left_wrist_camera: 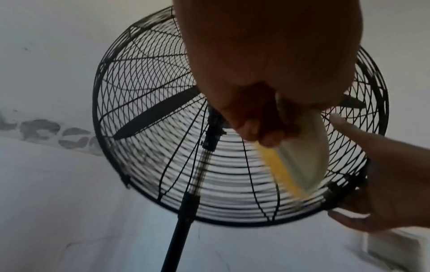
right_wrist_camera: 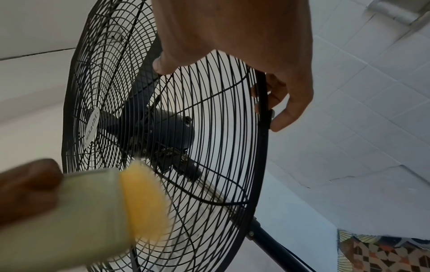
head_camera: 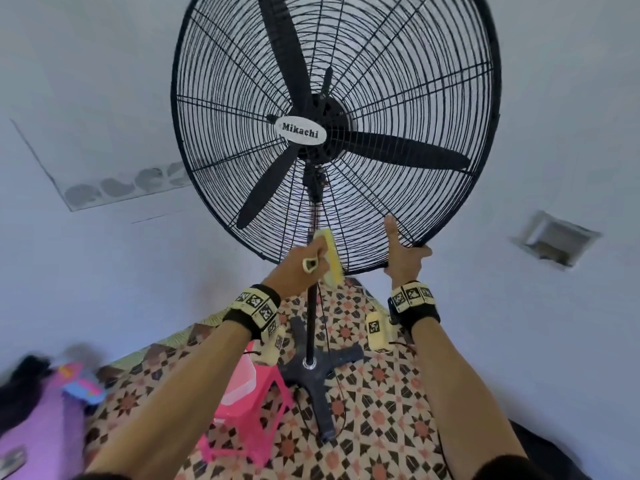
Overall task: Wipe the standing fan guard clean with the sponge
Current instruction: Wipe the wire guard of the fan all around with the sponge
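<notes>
**Sponge on the lower guard, rim held steady**

Left hand (head_camera: 304, 268) clenches the yellow-faced sponge (head_camera: 331, 258), pressing it to the fan guard (head_camera: 398, 98) low in the centre of the frame. Right hand (head_camera: 405, 254) grips the guard's bottom rim, thumb up against the wires. Pale blue walls all round; patterned tile floor (head_camera: 381, 403) below, with a pink stool (head_camera: 249, 400) at lower left carrying a clear tub (head_camera: 240, 377), its contents unclear.

Black fan guard (head_camera: 398, 81), yellow sponge (head_camera: 333, 258), star-patterned floor (head_camera: 381, 393)

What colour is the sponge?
Yellow, with a pale backing; the sponge shows best in the right wrist view.
</notes>
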{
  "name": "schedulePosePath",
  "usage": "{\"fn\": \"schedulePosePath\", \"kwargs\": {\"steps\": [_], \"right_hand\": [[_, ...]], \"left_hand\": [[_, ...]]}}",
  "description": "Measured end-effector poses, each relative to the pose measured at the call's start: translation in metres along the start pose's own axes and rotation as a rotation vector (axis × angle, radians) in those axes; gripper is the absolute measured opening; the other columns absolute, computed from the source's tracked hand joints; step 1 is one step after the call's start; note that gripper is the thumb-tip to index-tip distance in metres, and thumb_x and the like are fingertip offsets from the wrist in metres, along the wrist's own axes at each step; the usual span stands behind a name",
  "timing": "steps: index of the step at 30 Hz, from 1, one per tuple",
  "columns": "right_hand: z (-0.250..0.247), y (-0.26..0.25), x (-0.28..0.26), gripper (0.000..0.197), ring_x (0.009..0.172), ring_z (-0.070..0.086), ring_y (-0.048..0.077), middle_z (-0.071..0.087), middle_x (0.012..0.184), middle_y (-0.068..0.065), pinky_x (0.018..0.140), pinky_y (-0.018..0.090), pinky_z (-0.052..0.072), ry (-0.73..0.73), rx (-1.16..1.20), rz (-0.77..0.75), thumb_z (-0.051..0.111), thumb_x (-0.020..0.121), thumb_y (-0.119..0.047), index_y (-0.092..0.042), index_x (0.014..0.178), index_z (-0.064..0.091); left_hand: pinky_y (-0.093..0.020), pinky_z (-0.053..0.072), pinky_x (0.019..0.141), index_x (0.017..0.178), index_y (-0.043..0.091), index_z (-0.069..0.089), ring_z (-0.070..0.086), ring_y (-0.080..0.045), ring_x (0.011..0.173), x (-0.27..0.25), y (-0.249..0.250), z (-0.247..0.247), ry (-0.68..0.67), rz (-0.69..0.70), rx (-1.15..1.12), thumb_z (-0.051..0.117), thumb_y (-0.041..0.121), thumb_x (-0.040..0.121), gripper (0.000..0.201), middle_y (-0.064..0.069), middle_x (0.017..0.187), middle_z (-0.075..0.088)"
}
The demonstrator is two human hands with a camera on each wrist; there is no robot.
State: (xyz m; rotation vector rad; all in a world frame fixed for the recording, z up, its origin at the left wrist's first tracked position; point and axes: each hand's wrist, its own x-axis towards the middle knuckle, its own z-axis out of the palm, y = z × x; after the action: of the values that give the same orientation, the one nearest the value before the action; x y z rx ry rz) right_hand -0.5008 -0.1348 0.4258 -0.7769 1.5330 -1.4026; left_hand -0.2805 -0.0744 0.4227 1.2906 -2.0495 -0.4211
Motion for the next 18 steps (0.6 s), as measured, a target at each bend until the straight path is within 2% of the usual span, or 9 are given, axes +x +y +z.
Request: {"fn": "schedulePosePath", "kwargs": {"steps": [2,4,5,7,9,11,13,18], "right_hand": [[0.001,-0.001,-0.003,0.149,0.114,0.059,0.027,0.057,0.12,-0.003,0.101,0.05,0.055,0.009,0.013,-0.011,0.074,0.045,-0.096,-0.019,0.156,0.012],[0.001,-0.002,-0.005,0.146,0.112,0.059,0.027,0.057,0.123,0.0,0.1,0.05,0.056,0.009,0.017,-0.016,0.073,0.044,-0.096,-0.019,0.153,0.014],[0.0,-0.002,-0.005,0.146,0.114,0.059,0.028,0.057,0.128,0.004,0.1,0.05,0.056,0.009,0.015,-0.015,0.073,0.044,-0.097,-0.02,0.153,0.015],[-0.001,-0.004,-0.007,0.147,0.115,0.058,0.028,0.055,0.133,0.005,0.1,0.051,0.056,0.007,0.013,-0.017,0.073,0.041,-0.098,-0.019,0.151,0.017],[-0.003,-0.004,-0.008,0.149,0.113,0.057,0.025,0.054,0.129,0.003,0.099,0.049,0.056,-0.013,-0.003,-0.019,0.071,0.041,-0.098,-0.017,0.152,0.017],[-0.005,-0.005,-0.008,0.148,0.115,0.055,0.025,0.051,0.127,0.001,0.101,0.049,0.055,-0.023,-0.001,-0.024,0.073,0.042,-0.097,-0.018,0.154,0.015],[-0.006,-0.005,-0.008,0.149,0.118,0.055,0.026,0.051,0.13,0.002,0.102,0.049,0.055,-0.029,0.004,-0.023,0.074,0.042,-0.096,-0.019,0.154,0.014],[-0.004,-0.003,-0.017,0.147,0.118,0.059,0.029,0.058,0.134,0.006,0.104,0.049,0.053,-0.019,-0.007,-0.04,0.075,0.044,-0.095,-0.023,0.154,0.011]], "left_hand": [[-0.035,0.035,0.046,0.092,0.014,0.037,0.038,-0.014,0.05,0.01,0.009,-0.013,0.235,0.005,-0.033,0.053,0.007,0.102,0.021,0.0,0.066,0.045],[-0.029,0.033,0.044,0.091,0.011,0.036,0.037,-0.008,0.049,0.02,0.019,-0.023,0.41,0.014,-0.086,0.052,0.005,0.102,0.02,0.001,0.066,0.044],[-0.027,0.032,0.045,0.091,0.013,0.035,0.035,-0.008,0.049,0.023,0.02,-0.022,0.439,0.014,-0.093,0.051,0.005,0.102,0.021,0.001,0.066,0.043],[-0.029,0.031,0.046,0.091,0.016,0.033,0.033,-0.007,0.049,0.022,0.017,-0.008,0.336,-0.011,-0.117,0.052,0.004,0.1,0.024,0.002,0.066,0.042],[-0.024,0.032,0.048,0.093,0.017,0.034,0.037,-0.006,0.048,0.008,0.007,0.018,0.117,-0.026,-0.127,0.055,0.005,0.1,0.025,0.006,0.066,0.042],[-0.021,0.032,0.051,0.094,0.017,0.035,0.043,-0.004,0.048,-0.008,0.001,0.034,-0.055,0.004,-0.038,0.058,0.007,0.099,0.025,0.009,0.067,0.044],[-0.023,0.033,0.052,0.093,0.018,0.036,0.042,-0.003,0.05,-0.012,0.002,0.029,-0.062,0.01,0.014,0.058,0.009,0.099,0.025,0.008,0.067,0.045],[-0.019,0.034,0.051,0.091,0.014,0.036,0.041,-0.004,0.052,0.005,0.031,-0.001,0.426,-0.037,-0.115,0.051,0.002,0.1,0.021,0.007,0.069,0.043]]}}
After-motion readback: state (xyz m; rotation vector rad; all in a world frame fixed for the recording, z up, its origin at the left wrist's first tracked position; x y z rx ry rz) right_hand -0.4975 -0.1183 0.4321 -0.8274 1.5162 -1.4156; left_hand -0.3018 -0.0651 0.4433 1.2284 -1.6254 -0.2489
